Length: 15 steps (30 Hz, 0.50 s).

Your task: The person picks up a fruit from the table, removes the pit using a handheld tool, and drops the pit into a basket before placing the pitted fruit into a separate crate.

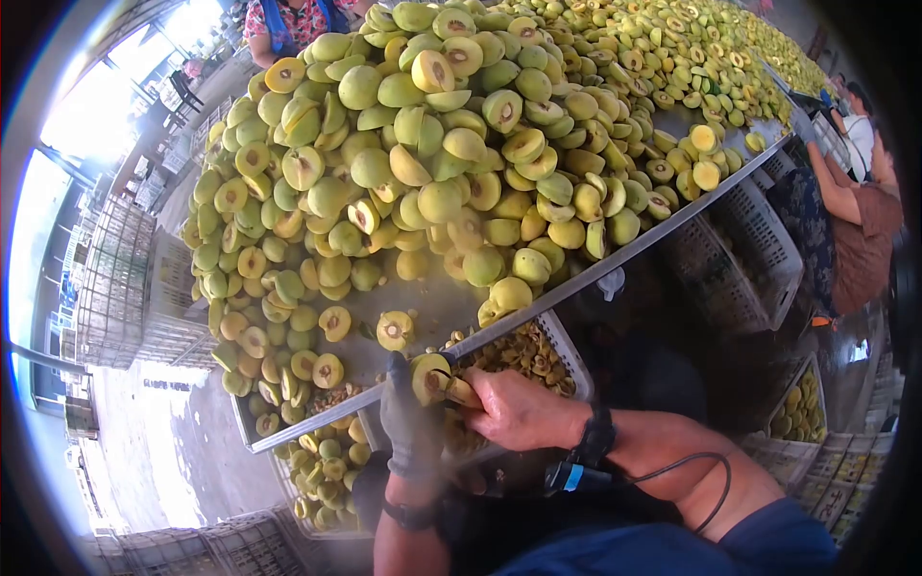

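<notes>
My left hand (411, 422), in a grey glove, grips a yellow-green stone fruit half (428, 376) with its cut face turned toward my right hand. Bare and closed, my right hand (523, 408) is wrapped round a small coring tool (463, 392), its pale handle in my fingers and a dark curved edge at the fruit's flesh. Both hands meet just in front of the metal table edge (519, 322). Another fruit half (395, 329) lies cut side up on the table close beyond them. Below my hands, a white crate (569, 357) contains brown pits and scraps.
A high heap of halved fruit (423, 163) covers much of the table. A crate of fruit halves (327, 480) stands below at the left. Other plastic crates (735, 254) stand at the right, near a person in brown (860, 230). Another person (298, 19) is across the table.
</notes>
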Available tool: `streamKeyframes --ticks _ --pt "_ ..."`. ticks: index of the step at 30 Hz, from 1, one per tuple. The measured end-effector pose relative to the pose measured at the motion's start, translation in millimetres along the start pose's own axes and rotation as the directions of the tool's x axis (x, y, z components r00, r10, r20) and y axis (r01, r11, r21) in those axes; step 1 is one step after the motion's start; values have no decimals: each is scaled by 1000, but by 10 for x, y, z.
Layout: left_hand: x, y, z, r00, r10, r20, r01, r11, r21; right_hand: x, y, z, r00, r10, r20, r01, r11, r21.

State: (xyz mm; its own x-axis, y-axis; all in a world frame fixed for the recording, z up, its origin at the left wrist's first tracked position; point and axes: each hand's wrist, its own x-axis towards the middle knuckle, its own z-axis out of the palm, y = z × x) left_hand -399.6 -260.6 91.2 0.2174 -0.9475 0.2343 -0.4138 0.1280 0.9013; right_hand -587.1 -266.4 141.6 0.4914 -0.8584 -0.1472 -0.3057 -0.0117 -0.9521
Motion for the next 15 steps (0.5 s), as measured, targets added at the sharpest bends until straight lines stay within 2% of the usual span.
streamKeyframes --ticks 1,3,4,6,8,10,11,12,13,14,15 --pt "21 -27 -19 965 -255 56 259 908 -331 1 20 15 999 -34 -18 35 998 54" --pt "25 18 -24 891 -423 167 447 750 -487 1 35 25 999 -43 -28 44 999 27" --pt "18 156 -23 913 -380 150 408 837 -366 3 40 18 998 -50 -34 50 999 12" --pt "16 188 -26 966 -224 126 235 968 -84 1 33 -3 999 -25 -31 25 999 -21" --pt "-4 39 -52 989 5 147 -38 975 220 -1 26 -32 1000 -3 1 3 997 -75" --pt "1 110 -44 984 -96 151 73 986 147 -9 26 -51 998 20 61 -11 989 -149" --pt "7 163 -42 978 -143 150 128 986 110 2 51 -41 999 -4 53 10 992 -129" --pt "35 225 -19 954 -268 133 282 954 -101 8 90 -23 999 -27 44 32 993 -112" --pt "72 298 18 911 -385 149 413 857 -310 5 113 -12 998 -48 32 51 994 -97" --pt "99 359 33 851 -489 192 514 698 -499 7 119 0 999 -8 44 15 987 -162" --pt "118 400 11 803 -544 245 580 618 -531 12 107 14 998 34 55 -21 974 -227"
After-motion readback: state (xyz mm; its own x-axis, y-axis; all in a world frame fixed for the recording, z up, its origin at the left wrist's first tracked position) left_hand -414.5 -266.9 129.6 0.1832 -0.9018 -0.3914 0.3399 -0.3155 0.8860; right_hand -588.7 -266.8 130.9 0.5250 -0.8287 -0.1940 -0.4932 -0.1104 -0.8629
